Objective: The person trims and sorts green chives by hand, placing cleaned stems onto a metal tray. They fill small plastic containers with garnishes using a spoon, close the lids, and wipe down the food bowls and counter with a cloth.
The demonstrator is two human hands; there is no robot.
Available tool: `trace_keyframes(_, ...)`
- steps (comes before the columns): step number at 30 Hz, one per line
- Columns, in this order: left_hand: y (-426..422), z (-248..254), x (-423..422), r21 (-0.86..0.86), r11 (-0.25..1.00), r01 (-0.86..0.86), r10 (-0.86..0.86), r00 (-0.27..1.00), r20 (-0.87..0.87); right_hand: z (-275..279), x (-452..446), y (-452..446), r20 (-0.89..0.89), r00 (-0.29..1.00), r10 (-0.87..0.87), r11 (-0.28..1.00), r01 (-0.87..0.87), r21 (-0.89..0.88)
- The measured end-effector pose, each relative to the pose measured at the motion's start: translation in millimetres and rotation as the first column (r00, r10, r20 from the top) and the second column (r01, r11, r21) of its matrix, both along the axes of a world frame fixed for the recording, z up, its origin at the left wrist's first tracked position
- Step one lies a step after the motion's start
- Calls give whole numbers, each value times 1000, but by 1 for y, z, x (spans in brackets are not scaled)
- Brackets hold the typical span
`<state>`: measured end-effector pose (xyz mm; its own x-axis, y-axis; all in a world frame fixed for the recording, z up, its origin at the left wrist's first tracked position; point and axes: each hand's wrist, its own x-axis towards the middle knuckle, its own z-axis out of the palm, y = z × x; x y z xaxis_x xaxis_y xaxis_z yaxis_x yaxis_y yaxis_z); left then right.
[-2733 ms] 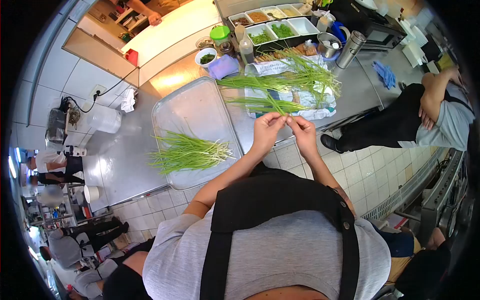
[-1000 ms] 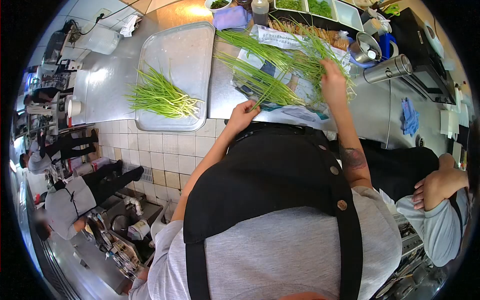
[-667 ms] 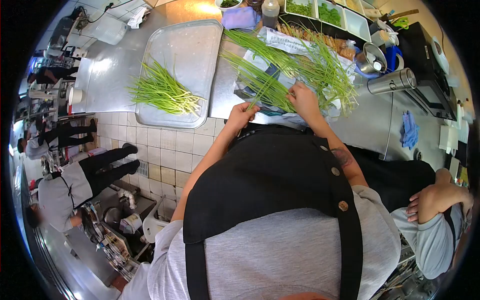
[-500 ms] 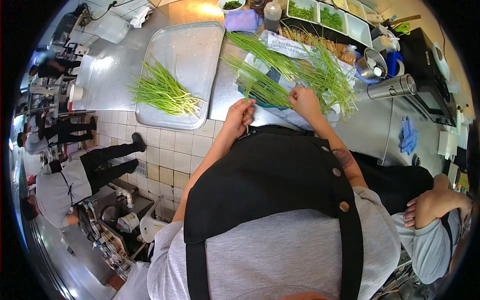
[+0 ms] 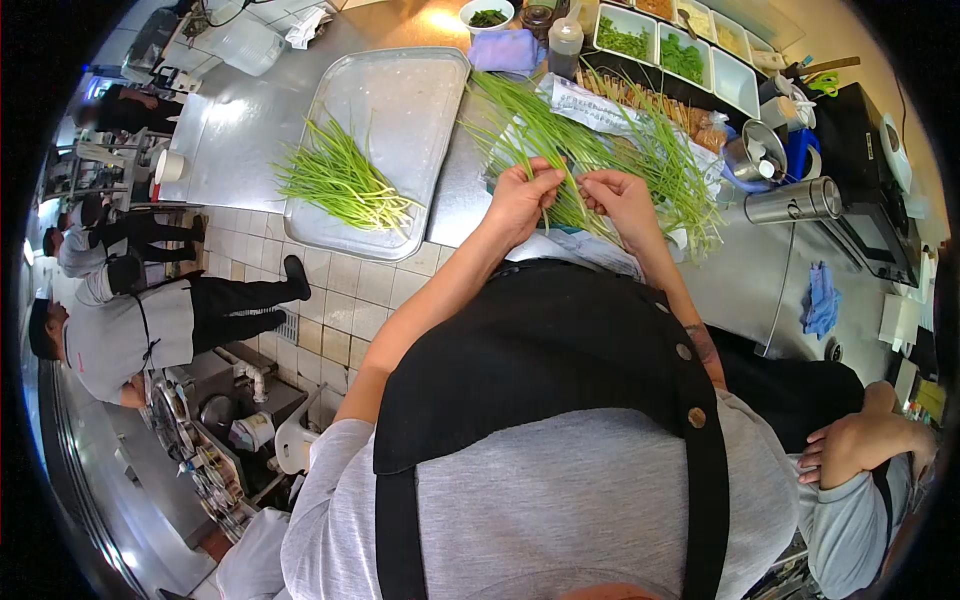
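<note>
My left hand is closed around a few thin green onions, held over the pile near the counter's front edge. Close on its right, my right hand pinches with thumb and forefinger at a stalk; the exact spot is too small to make out. Long loose green onions lie beneath and beyond both hands, on printed paper or plastic. To the left, a bunch of green onions rests on a metal tray, pale root ends pointing right.
White containers of chopped greens stand at the back, near a squeeze bottle and a purple cloth. A steel flask lies at right. One person is close on my right; others stand at left.
Both hands have come closer together over the pile, the left one moving right and lifting stalks. The view has shifted slightly. The bunch on the tray looks the same.
</note>
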<state>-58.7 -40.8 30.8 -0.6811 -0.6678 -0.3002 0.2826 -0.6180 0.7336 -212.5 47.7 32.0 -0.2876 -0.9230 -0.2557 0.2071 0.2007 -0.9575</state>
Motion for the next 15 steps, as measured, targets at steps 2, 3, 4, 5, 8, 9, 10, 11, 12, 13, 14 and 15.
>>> trace_keyframes(2, -1, -7, 1, -13, 999, -35, 35, 999, 15, -2, -1, 2, -151, 983, -104, 991, 90, -97)
trace_keyframes(3, -3, -7, 3, -22, 998, -54, 55, 998, 24, 2, -6, 5, -481, 852, -209, 976, 149, -160)
trace_keyframes(4, -4, -6, 5, -10, 997, -75, 75, 997, 34, 8, -15, 9, -738, 604, -301, 954, 182, -240)
trace_keyframes(5, -4, -4, 7, 2, 996, -93, 93, 995, 43, 16, -22, 12, -776, 552, -306, 950, 230, -210)
trace_keyframes(8, -4, -6, 10, 44, 991, -127, 126, 992, 25, 3, -54, 22, -888, 335, -316, 944, 207, -258)
trace_keyframes(9, -3, -4, 10, 57, 989, -135, 134, 991, 9, 4, -58, 22, -913, 247, -324, 943, 164, -290)
trace_keyframes(10, -2, -2, 10, 52, 991, -124, 124, 992, 3, 3, -59, 23, -919, 247, -307, 950, 137, -281)
trace_keyframes(11, 0, 0, 10, 47, 992, -115, 115, 993, -3, 2, -59, 24, -925, 247, -289, 957, 108, -271)
trace_keyframes(12, 0, 3, 10, 42, 993, -108, 109, 994, -11, 4, -57, 23, -931, 245, -272, 962, 77, -261)
trace_keyframes(13, 0, 2, 9, 31, 995, -96, 96, 995, -19, 8, -50, 19, -917, 251, -311, 949, 36, -313)
trace_keyframes(14, 0, -1, 8, 21, 996, -83, 84, 996, -26, 11, -39, 15, -900, 261, -349, 932, -4, -362)
trace_keyframes(15, 0, -4, 8, 12, 997, -71, 71, 997, -30, 15, -26, 11, -882, 274, -384, 911, -43, -411)
